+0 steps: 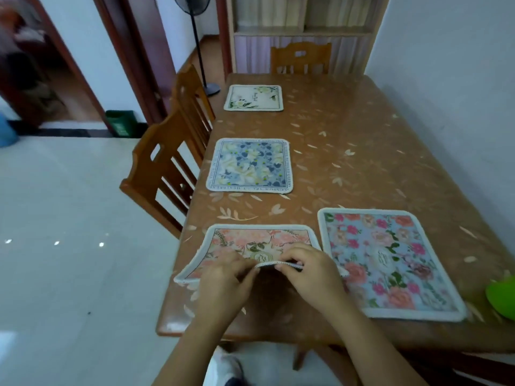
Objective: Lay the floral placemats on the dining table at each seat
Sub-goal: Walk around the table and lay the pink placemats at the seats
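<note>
Four placemats on table (pixel 362 151). Pink mat (pixel 259 237) at near left corner, its near edge raised off the table; left hand (pixel 223 278) and right hand (pixel 309 271) both pinch that edge. Rose mat (pixel 390 263) just beside it, flat. Blue mat (pixel 249 165) and white mat (pixel 253 97) farther along left side. Three chairs: two left (pixel 161 174), one at far end (pixel 301 58).

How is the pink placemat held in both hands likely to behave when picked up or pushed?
The pink placemat probably flexes rather than stays stiff: its near edge bows up where the left hand and right hand pinch it. It seems light, since a pinch alone lifts it. On the glossy table it may slide easily.
</note>
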